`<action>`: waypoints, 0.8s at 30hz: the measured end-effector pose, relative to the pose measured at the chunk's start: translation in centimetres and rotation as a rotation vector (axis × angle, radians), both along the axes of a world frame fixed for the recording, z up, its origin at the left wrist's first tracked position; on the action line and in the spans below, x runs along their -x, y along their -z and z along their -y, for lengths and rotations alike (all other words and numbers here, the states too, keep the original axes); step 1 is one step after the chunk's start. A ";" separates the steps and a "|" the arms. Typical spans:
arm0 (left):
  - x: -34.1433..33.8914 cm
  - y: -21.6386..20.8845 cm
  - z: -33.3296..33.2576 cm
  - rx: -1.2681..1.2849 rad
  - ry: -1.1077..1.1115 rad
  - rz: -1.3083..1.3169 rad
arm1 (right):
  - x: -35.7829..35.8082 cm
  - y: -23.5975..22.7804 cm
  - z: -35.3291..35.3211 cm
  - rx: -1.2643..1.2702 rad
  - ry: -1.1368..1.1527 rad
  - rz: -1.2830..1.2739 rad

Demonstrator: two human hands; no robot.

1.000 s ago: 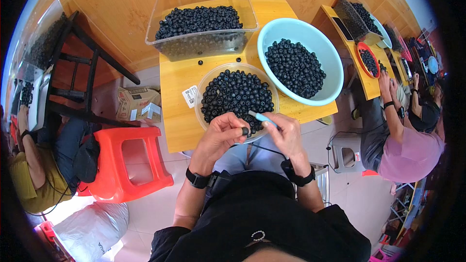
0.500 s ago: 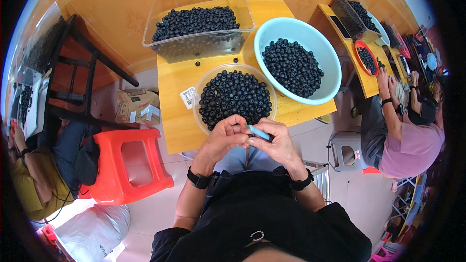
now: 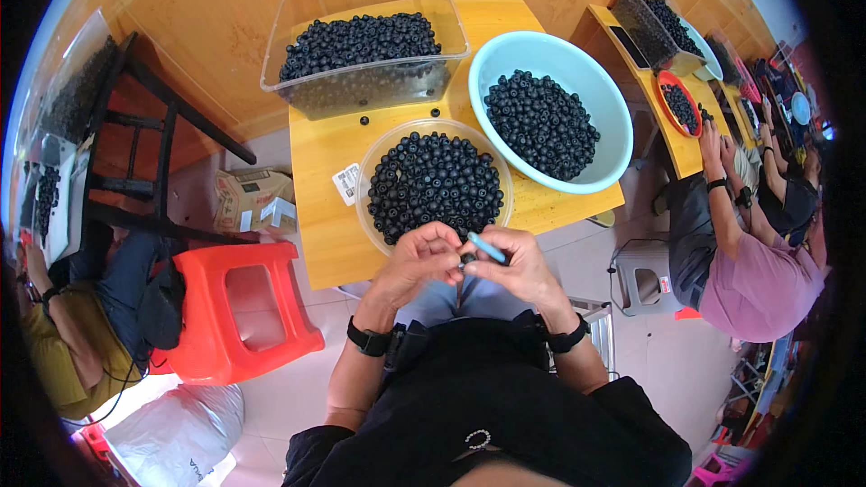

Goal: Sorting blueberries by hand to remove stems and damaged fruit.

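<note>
My left hand (image 3: 419,263) is closed in a pinch on a small dark round bead (image 3: 467,259), partly hidden by the fingertips. Held in my right hand (image 3: 521,268) is a slim light-blue-handled tool (image 3: 485,247), its working end down against the bead and too small to make out. Both hands meet just over the front rim of a round clear tray (image 3: 365,203) heaped with dark beads (image 3: 436,182). A light-blue basin (image 3: 610,117) with more dark beads stands right of the tray.
A clear rectangular bin (image 3: 361,95) of beads stands at the back of the yellow table (image 3: 316,243). Two stray beads lie before it, near a white label (image 3: 346,182). A red stool (image 3: 239,307) is at left. Other people sit working on both sides, including one in a pink shirt (image 3: 762,284).
The blue-handled tool has tilted and shifted slightly in my right hand, and the dark bead between my fingertips shows more. Both hands stay in nearly the same place.
</note>
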State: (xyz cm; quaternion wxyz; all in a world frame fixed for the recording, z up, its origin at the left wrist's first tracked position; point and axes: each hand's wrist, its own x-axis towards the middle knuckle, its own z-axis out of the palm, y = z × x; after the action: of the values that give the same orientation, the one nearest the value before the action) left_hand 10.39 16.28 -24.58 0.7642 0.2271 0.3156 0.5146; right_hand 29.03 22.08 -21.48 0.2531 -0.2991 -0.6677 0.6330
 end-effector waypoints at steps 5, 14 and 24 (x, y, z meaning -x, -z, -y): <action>1.6 0.9 -1.1 -0.015 -0.306 -0.488 | -2.6 -2.7 -4.5 -0.363 0.403 0.221; -1.5 2.7 -2.6 -0.346 -0.410 -1.293 | -3.8 -3.1 -7.0 -0.726 0.710 0.201; -2.5 2.1 -3.0 -0.480 -0.351 -1.621 | -1.9 0.9 -1.9 -0.436 0.493 0.278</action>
State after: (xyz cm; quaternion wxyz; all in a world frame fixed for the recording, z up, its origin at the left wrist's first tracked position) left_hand 12.90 19.29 -26.63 0.1443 0.6275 0.6767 0.3571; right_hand 30.88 23.97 -22.34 0.3627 -0.4734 -0.7229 0.3490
